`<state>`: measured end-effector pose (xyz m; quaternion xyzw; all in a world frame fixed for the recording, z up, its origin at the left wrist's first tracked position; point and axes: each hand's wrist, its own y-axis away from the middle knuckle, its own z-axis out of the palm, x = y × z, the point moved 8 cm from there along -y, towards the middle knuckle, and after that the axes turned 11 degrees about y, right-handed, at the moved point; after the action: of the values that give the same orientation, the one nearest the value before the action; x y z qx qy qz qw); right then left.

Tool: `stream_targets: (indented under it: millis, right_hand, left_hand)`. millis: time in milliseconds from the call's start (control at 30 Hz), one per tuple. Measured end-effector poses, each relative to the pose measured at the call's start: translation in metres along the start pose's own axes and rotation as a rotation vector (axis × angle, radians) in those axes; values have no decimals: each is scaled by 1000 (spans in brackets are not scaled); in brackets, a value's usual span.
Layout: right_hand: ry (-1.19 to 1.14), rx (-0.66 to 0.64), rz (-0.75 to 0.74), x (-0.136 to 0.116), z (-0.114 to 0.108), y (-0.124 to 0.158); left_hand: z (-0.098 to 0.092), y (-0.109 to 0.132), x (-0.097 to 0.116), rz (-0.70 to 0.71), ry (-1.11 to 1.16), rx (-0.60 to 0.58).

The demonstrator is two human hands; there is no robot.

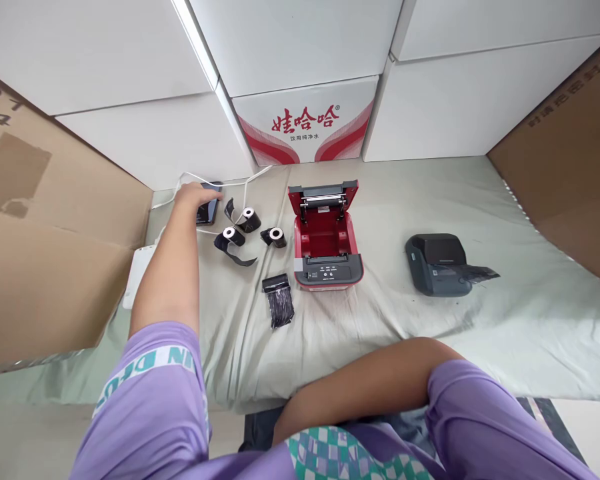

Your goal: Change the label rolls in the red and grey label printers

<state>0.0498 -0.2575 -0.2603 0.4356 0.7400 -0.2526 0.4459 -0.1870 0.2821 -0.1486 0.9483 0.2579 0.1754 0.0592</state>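
Observation:
My left hand (196, 195) reaches far out to the back left and rests on a dark phone (208, 211) lying on the pale green cloth (430, 333); its fingers curl over the phone's top. A white cable (240, 180) runs past it. Just right of the phone lie three black rolls with white cores (245, 220), and a fourth black roll (279, 300) lies unrolled nearer me. A red printer (326, 237) stands with its lid up in the middle. My right forearm (360, 390) is folded across my body; the right hand is hidden.
A dark grey printer (437, 263) with a black strip sticking out sits to the right. A white flat box (139, 270) lies at the cloth's left edge. White cartons (305, 127) wall the back; brown cardboard (45, 267) stands on both sides.

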Motion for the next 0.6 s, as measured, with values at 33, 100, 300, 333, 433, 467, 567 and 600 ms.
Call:
stream_targets:
  millis: [33,100,300,333,433,467,567,600]
  right_hand:
    - [-22,-76,-29,2,9,-2]
    - [-54,-156,-77,5,22,-5]
    - [-117,-215,-97,27,49,-21]
    - [-112,-236,-78,32,54,-23]
    - [-80,-291,-36,39,64,-25]
    - [-71,-280,-42,38,63,-24]
    - [-55,-212,-82,31,53,-19]
    - [-54,-206,-92,28,50,-16]
  left_hand:
    - [0,1,0,0,-2,3]
    - [-1,2,0,3,-3,13]
    - [-4,12,2,22,-6,19]
    - [-4,15,2,33,-6,16]
    - [-3,23,4,83,5,15]
    - [-2,25,5,97,12,22]
    - [-1,29,6,127,45,68]
    - [0,29,9,155,65,84]
